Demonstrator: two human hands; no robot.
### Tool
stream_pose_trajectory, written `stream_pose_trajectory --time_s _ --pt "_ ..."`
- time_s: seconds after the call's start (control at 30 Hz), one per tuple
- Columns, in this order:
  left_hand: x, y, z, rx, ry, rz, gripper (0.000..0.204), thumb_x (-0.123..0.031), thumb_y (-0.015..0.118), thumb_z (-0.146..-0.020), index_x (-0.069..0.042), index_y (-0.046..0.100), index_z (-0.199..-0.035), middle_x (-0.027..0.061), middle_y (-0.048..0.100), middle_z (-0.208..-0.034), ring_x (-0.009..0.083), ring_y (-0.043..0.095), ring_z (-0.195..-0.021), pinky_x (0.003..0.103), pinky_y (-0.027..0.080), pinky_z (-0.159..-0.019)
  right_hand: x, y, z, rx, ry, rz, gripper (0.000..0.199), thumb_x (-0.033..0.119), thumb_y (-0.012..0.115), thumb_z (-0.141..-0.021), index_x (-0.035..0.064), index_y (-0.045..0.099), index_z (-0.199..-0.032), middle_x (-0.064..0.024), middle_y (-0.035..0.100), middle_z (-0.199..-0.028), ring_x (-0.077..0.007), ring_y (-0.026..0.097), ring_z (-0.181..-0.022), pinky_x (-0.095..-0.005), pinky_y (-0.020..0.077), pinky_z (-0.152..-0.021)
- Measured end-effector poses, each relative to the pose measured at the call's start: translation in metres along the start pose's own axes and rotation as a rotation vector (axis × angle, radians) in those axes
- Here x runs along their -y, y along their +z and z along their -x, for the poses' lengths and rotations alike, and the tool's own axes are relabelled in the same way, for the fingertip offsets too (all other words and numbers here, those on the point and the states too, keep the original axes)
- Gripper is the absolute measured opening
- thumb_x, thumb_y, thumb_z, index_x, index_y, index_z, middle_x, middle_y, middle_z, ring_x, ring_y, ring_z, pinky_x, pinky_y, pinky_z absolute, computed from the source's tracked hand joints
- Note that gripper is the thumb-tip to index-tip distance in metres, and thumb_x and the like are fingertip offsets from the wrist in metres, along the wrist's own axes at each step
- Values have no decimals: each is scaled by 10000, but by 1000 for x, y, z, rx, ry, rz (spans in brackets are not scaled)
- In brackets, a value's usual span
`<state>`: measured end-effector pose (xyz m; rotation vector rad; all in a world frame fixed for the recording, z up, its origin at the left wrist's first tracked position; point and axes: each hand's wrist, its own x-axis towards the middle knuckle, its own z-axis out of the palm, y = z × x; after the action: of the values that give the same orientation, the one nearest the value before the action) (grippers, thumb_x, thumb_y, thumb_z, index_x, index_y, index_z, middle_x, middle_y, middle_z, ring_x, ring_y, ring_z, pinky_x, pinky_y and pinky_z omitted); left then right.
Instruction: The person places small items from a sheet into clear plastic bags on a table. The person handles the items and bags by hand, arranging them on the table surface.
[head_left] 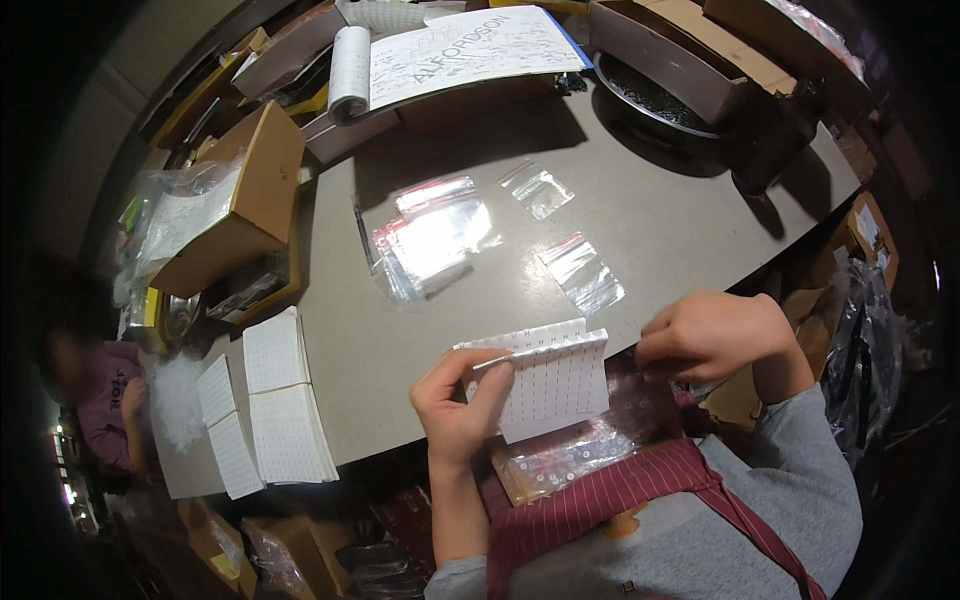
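Observation:
My left hand (460,400) pinches a white printed sheet (555,390) between thumb and fingers, over the table's near edge. The sheet has rows of small marks, and its top part is bent over. Just right of the sheet, my right hand (705,340) is closed with its fingers curled in. Whatever those fingertips hold, if anything, is hidden. Below the sheet, a shallow box with clear plastic and small round pieces (570,460) lies at my lap. Beyond my hands are a single clear zip bag (583,275), a smaller one (538,190) and a shiny pile of zip bags (435,235).
Stacks of printed sheets (290,400) lie at the left, beside a heap of clear plastic bits (178,400). A cardboard box (245,200) stands behind them. At the back are a paper pad (465,60) and a round black tray (650,95). Another person (105,400) is at far left.

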<state>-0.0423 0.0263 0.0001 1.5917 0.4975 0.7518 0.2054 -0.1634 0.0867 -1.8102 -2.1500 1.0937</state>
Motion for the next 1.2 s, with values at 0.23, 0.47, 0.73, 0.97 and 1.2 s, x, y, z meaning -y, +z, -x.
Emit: stream_pose_trajectory --time_s 0.23,0.47,0.73,0.97,1.2 --pt "-2 4 0 24 4 -146 107 5 761 -817 23 758 -922 79 716 -808 121 664 -726 252 506 -656 17 1 -66 -552 -213 116 338 68 719 -773 21 580 -1077 -152 606 -974 -362 640 -945 -443 530 -846" --pt "-3 3 -2 56 80 -213 118 -22 781 -822 6 756 -934 98 715 -811 156 685 -713 285 532 -652 8 7 -106 -500 -166 226 280 161 704 -794 33 599 -1019 -137 606 -946 -352 648 -903 -418 548 -766" --pt "-4 4 -1 40 -42 -158 123 -13 781 -814 3 754 -933 103 722 -823 163 692 -735 275 526 -674 -7 -6 -92 -570 -420 186 226 169 704 -776 47 593 -930 -117 587 -857 -319 627 -804 -413 528 -707" --pt "-5 2 -4 76 26 -206 110 -16 740 -825 43 743 -917 51 718 -801 89 632 -716 240 487 -650 -45 -52 -79 -254 42 -71 205 172 664 -818 9 666 -943 -168 667 -834 -299 658 -758 -411 519 -695" --pt "-5 1 -4 66 5 -177 110 -16 740 -817 40 744 -911 50 717 -805 96 637 -725 239 485 -658 -47 -40 -88 -250 196 217 255 188 691 -825 -10 671 -985 -214 681 -896 -405 663 -876 -480 523 -803"
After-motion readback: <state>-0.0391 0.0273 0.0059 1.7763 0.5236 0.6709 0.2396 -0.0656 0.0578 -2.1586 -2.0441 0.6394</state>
